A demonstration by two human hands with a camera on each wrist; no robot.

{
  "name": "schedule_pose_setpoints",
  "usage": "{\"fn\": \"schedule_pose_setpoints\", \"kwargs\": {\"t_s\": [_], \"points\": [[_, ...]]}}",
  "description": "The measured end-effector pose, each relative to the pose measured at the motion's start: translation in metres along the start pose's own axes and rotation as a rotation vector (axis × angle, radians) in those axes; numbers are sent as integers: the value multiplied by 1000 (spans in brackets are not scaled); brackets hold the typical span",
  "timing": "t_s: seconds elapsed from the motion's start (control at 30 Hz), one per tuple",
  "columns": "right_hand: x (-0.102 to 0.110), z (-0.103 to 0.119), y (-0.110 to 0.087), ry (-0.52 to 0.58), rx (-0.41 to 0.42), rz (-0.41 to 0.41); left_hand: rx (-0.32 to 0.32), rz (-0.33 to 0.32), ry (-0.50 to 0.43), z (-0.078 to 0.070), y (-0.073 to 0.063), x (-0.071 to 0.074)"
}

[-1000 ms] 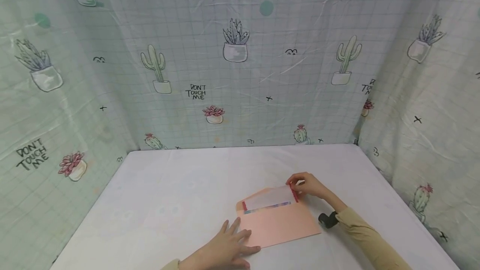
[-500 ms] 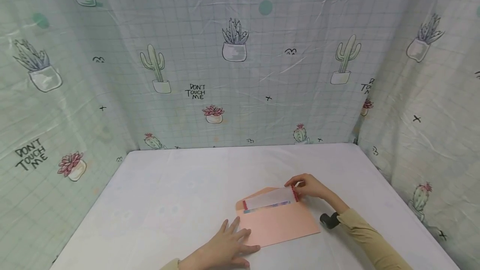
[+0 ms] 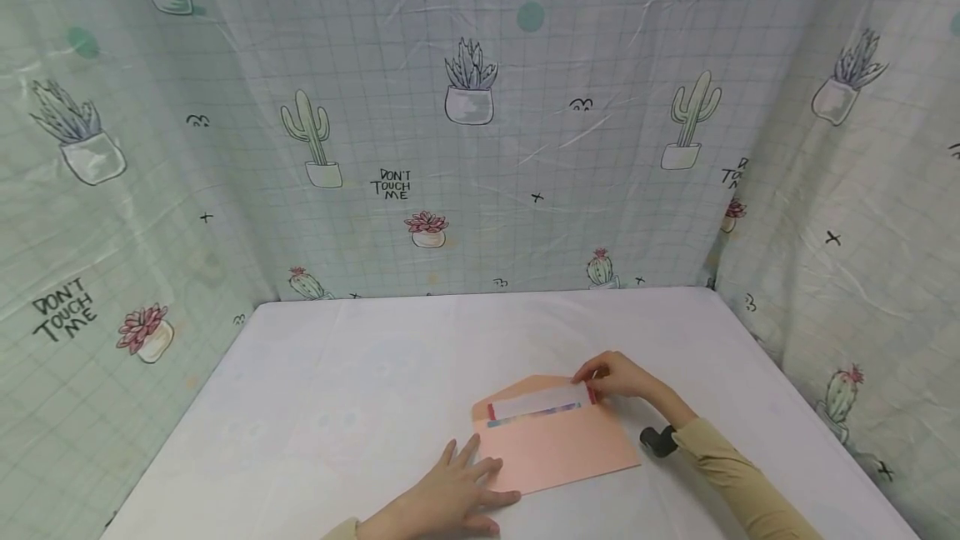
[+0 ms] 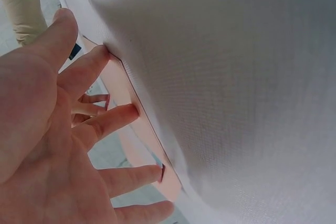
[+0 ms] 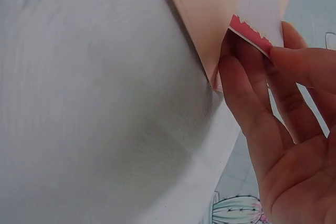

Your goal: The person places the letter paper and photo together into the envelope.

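Note:
A peach envelope (image 3: 562, 448) lies on the white table with its flap (image 3: 536, 382) folded back away from the person. Partly inside it sits a white card (image 3: 536, 401) with red ends and a thin multicoloured strip; its lower part is hidden in the envelope. My right hand (image 3: 618, 377) pinches the card's right end between thumb and fingers, and the right wrist view shows the thumb on its red edge (image 5: 252, 34). With fingers spread, my left hand (image 3: 450, 490) rests on the envelope's lower left corner and edge.
A black wrist device (image 3: 658, 440) sits by the right sleeve (image 3: 742, 473). The white table (image 3: 337, 382) spreads around the envelope. Cactus-printed curtains (image 3: 375, 107) stand behind and at both sides.
The card has slid down a little, deeper into the envelope, so less of it shows and more of the flap does. My right hand has moved slightly down with it. My left hand has stayed put.

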State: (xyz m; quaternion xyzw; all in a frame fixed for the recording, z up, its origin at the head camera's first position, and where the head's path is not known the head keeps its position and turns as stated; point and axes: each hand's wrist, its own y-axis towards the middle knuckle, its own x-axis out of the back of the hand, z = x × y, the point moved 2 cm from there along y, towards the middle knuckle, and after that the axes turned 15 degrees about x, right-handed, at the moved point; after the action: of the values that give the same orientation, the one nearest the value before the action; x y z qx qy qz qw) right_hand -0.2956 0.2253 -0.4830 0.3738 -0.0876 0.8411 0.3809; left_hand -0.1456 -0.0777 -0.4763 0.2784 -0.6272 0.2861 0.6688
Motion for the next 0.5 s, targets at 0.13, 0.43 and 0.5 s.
{"fn": "schedule_pose_setpoints", "kwargs": {"t_s": [0.13,0.43,0.5], "points": [[0,2,0,-18,32,30,2,0,13,0,0,0],[-4,11,2,-102,35,71,15,19,-26,0,0,-2],[-7,14,3,-118,15,66,9,11,-18,1,0,-2]]}}
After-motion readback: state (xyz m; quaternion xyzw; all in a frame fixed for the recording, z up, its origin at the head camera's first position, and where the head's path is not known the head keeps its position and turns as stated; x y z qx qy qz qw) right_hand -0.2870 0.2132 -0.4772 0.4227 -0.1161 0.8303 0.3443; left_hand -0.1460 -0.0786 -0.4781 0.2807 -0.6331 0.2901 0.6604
